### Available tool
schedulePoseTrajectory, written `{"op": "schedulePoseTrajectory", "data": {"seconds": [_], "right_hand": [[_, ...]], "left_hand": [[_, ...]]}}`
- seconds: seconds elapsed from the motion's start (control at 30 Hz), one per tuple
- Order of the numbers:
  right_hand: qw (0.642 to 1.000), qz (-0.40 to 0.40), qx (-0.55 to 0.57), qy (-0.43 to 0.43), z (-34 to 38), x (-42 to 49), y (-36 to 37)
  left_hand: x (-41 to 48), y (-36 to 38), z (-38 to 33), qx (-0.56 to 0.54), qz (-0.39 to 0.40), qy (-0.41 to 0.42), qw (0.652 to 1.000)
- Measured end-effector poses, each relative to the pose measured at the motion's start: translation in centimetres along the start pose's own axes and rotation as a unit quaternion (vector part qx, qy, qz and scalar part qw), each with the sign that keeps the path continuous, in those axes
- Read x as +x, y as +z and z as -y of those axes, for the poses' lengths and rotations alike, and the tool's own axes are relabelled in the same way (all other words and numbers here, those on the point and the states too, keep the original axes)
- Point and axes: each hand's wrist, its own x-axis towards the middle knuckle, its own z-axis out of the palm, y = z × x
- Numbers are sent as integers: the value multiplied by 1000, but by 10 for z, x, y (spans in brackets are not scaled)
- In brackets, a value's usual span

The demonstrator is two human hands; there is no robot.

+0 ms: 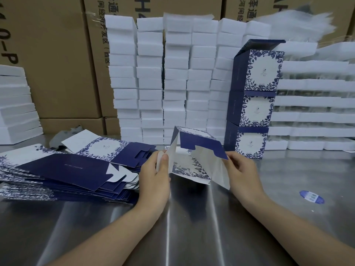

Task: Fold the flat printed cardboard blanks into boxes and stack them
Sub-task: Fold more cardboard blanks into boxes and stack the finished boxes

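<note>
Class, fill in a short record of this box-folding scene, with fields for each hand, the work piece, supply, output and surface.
left hand: pinches the half-folded box at its left flap
right hand: holds its dark blue flap
flat blanks: fanned pile at the left
finished boxes: three stacked, right of centre
surface: metal table
background: white foam blocks in columns

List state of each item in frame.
Held box: half-folded, flaps open.
Left hand: grips its white left flap.
Right hand: pinches its navy flap.
Blanks: flat, piled at left.
Box stack: three folded, top lid open.
Foam blocks: stacked in columns.
</note>
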Motion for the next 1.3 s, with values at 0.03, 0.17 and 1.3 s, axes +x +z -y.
{"op": "schedulePoseTrajectory", "data": {"seconds": [0.03,0.17,1.3], "right_hand": [[1000,-17,-20,-8,-1,0,0],[996,-39,-55,-59,1,-2,0],[948,-126,-271,-109,10,5,-18]], "left_hand": [[0,0,0,2,0,-1,1000],[-1,0,-1,23,1,12,1000],[-26,0,-24,168,91,483,854]]}}
